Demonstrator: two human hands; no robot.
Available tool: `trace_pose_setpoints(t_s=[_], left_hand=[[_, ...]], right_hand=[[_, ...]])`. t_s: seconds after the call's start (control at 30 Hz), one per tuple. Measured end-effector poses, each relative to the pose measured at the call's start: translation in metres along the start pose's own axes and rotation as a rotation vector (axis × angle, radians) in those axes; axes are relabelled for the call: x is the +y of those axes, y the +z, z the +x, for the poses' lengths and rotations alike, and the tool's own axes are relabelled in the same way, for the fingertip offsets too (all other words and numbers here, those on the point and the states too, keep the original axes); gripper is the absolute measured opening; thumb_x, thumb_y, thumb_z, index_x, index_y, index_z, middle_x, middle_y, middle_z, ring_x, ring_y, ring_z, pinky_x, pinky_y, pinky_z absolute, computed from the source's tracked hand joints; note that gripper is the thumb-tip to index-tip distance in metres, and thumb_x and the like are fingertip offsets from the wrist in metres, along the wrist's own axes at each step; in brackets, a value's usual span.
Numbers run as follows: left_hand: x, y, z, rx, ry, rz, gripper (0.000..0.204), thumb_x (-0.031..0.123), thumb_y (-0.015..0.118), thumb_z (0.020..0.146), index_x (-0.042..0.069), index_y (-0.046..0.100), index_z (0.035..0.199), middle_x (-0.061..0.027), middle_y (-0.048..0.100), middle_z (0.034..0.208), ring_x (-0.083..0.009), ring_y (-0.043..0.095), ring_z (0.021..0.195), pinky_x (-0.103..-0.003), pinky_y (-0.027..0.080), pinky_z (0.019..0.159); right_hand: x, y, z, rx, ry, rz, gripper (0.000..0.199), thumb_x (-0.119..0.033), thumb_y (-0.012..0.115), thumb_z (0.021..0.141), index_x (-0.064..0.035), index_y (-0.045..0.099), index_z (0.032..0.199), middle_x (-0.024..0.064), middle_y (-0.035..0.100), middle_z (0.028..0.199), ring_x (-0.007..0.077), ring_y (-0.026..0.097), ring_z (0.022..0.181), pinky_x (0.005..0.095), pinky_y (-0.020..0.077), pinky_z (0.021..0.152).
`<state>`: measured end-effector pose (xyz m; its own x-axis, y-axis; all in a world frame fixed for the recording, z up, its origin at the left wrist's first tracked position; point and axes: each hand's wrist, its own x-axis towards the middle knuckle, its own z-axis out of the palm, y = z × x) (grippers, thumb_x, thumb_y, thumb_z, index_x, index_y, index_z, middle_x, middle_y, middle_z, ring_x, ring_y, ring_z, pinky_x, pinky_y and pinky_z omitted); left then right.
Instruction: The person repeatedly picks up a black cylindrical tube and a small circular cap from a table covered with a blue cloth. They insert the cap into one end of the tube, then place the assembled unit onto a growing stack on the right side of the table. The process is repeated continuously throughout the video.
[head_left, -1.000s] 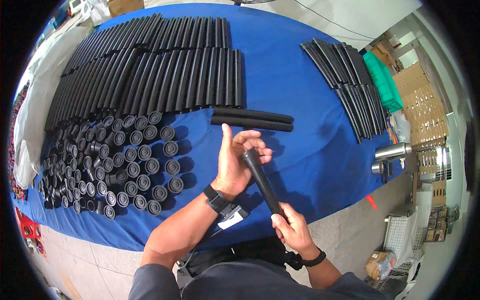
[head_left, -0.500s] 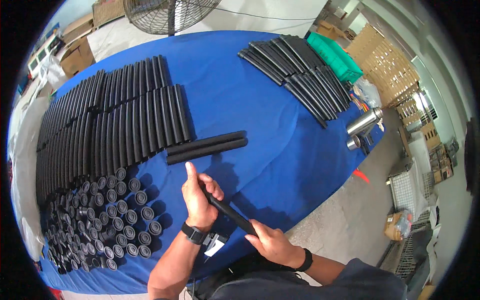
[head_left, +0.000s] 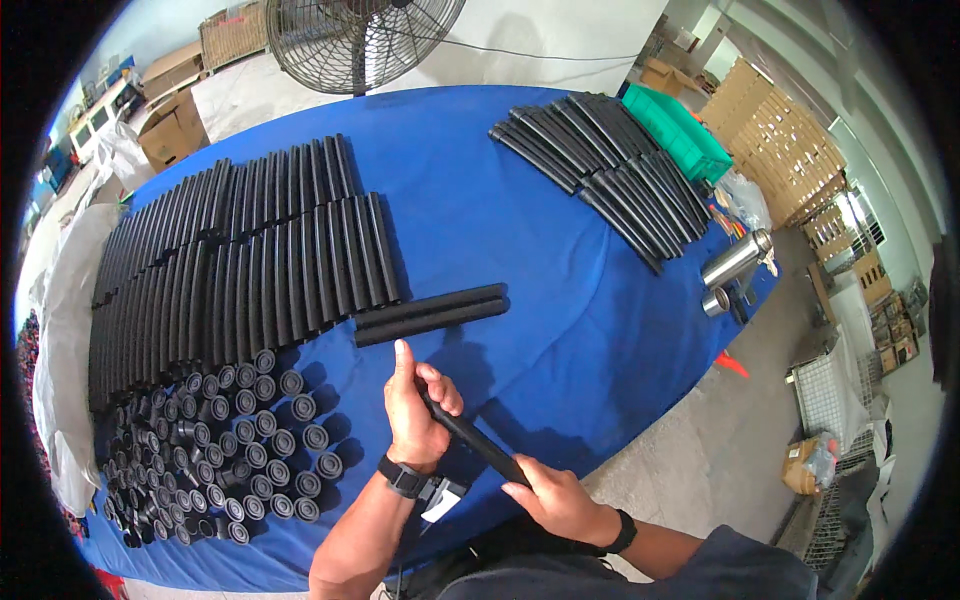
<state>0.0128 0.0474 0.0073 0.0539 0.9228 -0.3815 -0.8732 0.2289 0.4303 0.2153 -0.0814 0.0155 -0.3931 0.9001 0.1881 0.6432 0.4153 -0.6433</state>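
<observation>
A slim black tube (head_left: 484, 446) slants between my two hands, just above the near edge of the table. My left hand (head_left: 416, 418) is closed round its far end, thumb pointing up, and hides that end. Around the near end my right hand (head_left: 565, 503) is wrapped, with the thumb along the tube. Just beyond my left hand, two black tubes (head_left: 432, 313) lie side by side on the blue cloth. To the left are many round black caps (head_left: 283, 441) with ringed faces, and beyond them rows of black tubes (head_left: 240, 280).
More black tubes (head_left: 620, 190) lie fanned at the far right, beside a green crate (head_left: 676, 132). A steel flask (head_left: 735, 258) and a steel cup (head_left: 715, 301) are at the right edge. Behind the blue-covered table (head_left: 440, 200) stands a fan (head_left: 362, 45).
The whole view has shifted, so the table sits slightly lower and further right in the picture. Both hands keep the same hold on the tube.
</observation>
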Motion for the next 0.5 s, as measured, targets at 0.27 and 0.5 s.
trace_pose_setpoints(t_s=[0.27,0.5], left_hand=[[-0.002,-0.007,0.001,-0.358,-0.069,-0.204,0.069,0.066,0.036,0.103,0.010,0.059,0.070,-0.0040,0.043,0.054,-0.0190,0.041,0.048,-0.034,0.035,0.048],[-0.001,-0.001,0.005,-0.302,0.313,0.838,0.030,0.031,0.067,0.099,0.003,0.068,0.090,-0.0009,0.060,0.073,-0.0087,0.053,0.061,-0.026,0.043,0.055]], right_hand=[[0.007,-0.027,-0.001,-0.637,0.731,1.812,0.048,-0.027,0.052,0.108,-0.0003,0.042,0.147,0.0072,0.061,0.093,0.0101,0.057,0.058,0.0223,0.0439,0.044],[0.009,-0.041,0.007,-0.468,0.719,1.187,0.043,-0.023,0.053,0.107,-0.0038,0.046,0.146,0.0008,0.051,0.080,0.0061,0.048,0.051,0.0219,0.0391,0.042]])
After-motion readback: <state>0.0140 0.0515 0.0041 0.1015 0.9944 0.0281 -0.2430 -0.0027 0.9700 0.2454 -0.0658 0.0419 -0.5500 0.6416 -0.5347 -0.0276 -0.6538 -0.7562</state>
